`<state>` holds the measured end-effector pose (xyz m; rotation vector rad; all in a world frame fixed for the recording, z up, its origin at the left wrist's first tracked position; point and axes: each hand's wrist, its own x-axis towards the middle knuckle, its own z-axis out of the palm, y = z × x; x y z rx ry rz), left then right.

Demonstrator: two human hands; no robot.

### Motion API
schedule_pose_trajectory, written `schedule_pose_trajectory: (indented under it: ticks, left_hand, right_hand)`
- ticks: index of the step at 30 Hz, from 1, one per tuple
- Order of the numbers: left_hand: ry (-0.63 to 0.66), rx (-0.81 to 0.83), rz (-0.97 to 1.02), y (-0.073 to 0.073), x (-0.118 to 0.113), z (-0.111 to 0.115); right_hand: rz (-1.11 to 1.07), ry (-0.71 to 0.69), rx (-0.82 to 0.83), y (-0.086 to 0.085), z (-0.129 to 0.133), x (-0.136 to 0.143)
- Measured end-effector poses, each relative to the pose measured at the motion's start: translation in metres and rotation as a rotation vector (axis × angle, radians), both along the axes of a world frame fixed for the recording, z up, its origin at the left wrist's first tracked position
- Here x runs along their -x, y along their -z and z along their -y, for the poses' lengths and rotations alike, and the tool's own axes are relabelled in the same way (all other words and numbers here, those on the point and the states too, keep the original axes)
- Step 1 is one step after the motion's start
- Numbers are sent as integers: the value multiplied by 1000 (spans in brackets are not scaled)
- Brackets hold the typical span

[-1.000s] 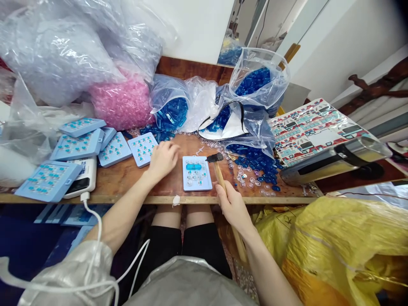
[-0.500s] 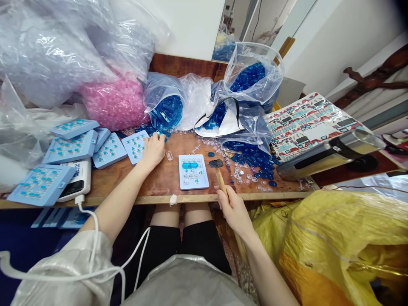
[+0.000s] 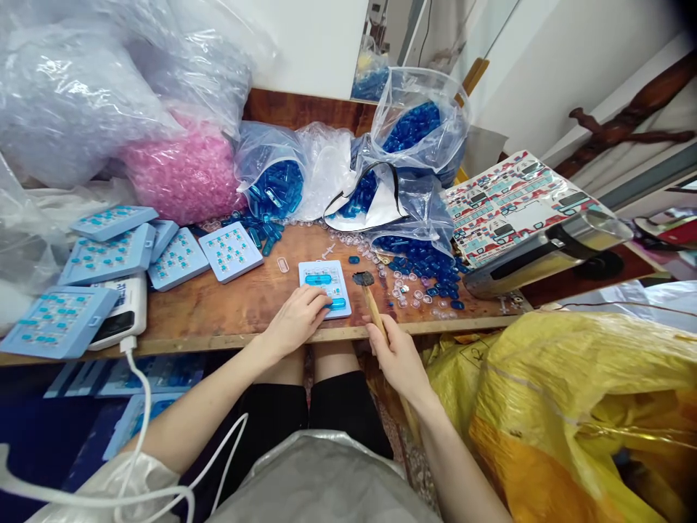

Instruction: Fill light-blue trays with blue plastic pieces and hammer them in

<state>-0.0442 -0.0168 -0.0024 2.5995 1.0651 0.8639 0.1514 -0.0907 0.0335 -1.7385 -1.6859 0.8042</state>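
Back from the loose blue keys by the bags, my left hand [image 3: 297, 319] now sits on the near edge of the light-blue keypad panel [image 3: 325, 288], fingertips pressing a long blue key into its bottom row. My right hand [image 3: 400, 357] has barely shifted: it is clenched around the wooden handle of the small hammer [image 3: 372, 305], whose dark head rests on the table [image 3: 239, 309] just beside the panel's right edge.

From the head camera, the panel carries a wide blue key at its top and one at the bottom; the middle looks mostly clear caps, so I judge it partly filled. Finished panels [image 3: 231, 250] lie stacked to the left, loose blue keys [image 3: 430, 265] spill on the right.
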Motion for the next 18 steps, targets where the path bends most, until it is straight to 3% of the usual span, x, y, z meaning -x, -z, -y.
schedule_pose_trajectory:
  ticks: [7, 12, 14, 18]
  left_hand:
    - [-50, 87, 28, -4, 2, 0]
    - [-20, 95, 8, -4, -1, -3]
    - [-17, 103, -3, -5, -1, -2]
    - [-18, 92, 19, -13, 2, -6]
  right_hand:
    - [45, -62, -37, -20, 12, 1]
    - [165, -135, 130, -11, 14, 6]
    - [196, -124, 152, -10, 14, 8]
    - [113, -19, 27, -15, 12, 7]
